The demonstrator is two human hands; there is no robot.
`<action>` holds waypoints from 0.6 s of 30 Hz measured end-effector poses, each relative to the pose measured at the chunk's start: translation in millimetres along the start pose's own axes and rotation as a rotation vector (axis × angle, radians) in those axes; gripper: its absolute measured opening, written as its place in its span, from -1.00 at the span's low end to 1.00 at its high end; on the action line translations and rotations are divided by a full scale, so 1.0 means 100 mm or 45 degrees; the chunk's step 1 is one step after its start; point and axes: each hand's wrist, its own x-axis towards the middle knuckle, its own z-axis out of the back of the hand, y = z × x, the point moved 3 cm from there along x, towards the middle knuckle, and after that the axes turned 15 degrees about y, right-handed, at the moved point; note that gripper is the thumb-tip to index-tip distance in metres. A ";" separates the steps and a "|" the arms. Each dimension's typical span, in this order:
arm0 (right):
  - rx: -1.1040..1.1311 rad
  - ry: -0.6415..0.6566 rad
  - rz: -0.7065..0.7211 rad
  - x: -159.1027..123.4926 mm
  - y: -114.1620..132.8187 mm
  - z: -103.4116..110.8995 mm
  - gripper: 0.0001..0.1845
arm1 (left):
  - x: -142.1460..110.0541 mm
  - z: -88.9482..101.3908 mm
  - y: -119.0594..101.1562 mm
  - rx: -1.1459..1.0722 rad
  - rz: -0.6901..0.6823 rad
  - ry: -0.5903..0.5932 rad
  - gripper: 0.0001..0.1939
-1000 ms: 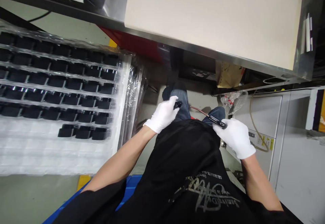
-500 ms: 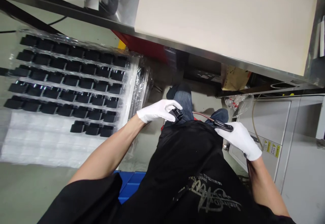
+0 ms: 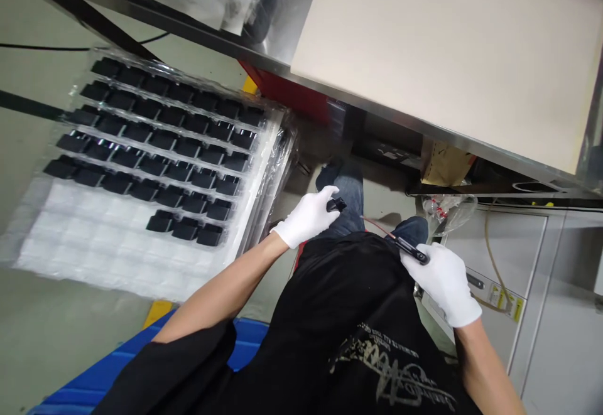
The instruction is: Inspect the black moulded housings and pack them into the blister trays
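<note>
Pinching a small black part [image 3: 336,204] in its fingertips, the white-gloved left hand [image 3: 306,219] holds it just above a denim knee [image 3: 351,195]. The gloved right hand [image 3: 445,283] is closed on the near end of a slim black bar [image 3: 411,250], far closer to it than the left hand; the bar's long axis slants up and left, and a thin reddish wire [image 3: 377,226] runs on toward the left hand. Off to the left lies a plastic-wrapped tray of black blocks [image 3: 108,239].
</note>
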 end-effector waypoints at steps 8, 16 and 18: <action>0.381 0.218 0.064 0.60 -0.83 -0.47 -0.47 | -0.71 0.38 0.68 -1.060 -0.013 -0.133 -0.47; 0.592 0.064 -0.086 1.17 -1.39 -0.63 -0.28 | -2.35 1.75 2.59 -0.784 0.524 -1.235 -0.27; 0.591 -0.048 -0.101 1.12 -1.31 -0.47 -0.28 | -2.36 1.86 2.79 -0.766 0.554 -1.242 -0.24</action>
